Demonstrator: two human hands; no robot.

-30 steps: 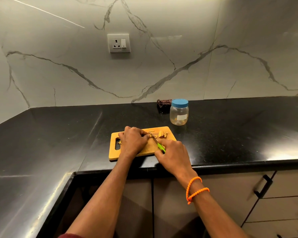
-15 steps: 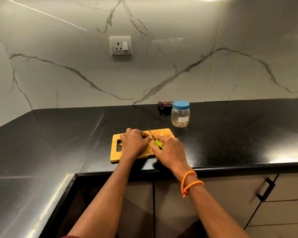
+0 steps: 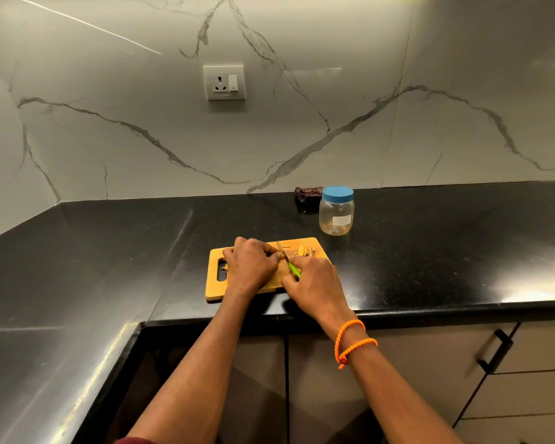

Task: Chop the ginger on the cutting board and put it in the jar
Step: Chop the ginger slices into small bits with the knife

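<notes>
**Blade stands just right of the holding fingers**

The left hand (image 3: 252,267) lies curled on the cutting board (image 3: 217,286), knuckles up, fingers bent down over what I judge to be the uncut ginger; the piece itself is hidden beneath them, so its shape and long axis cannot be told. The right hand (image 3: 314,283) grips the green handle of the knife (image 3: 287,259), fingers wrapped round it. The blade runs away from the person and slightly leftward, its flat side right beside the left fingertips, touching or nearly so.

The next cut turns on that closeness: the blade comes down immediately right of the left hand, so the holding fingers should creep leftward, away from the edge, as each slice falls.

Chopped ginger pieces (image 3: 305,250) lie beyond the right hand, near the board's far right corner; a few scraps sit left of the left hand by the handle slot. The jar (image 3: 336,216), with its blue lid on, stands off the board, beyond and right of the right hand, which is the nearer one to it.
</notes>
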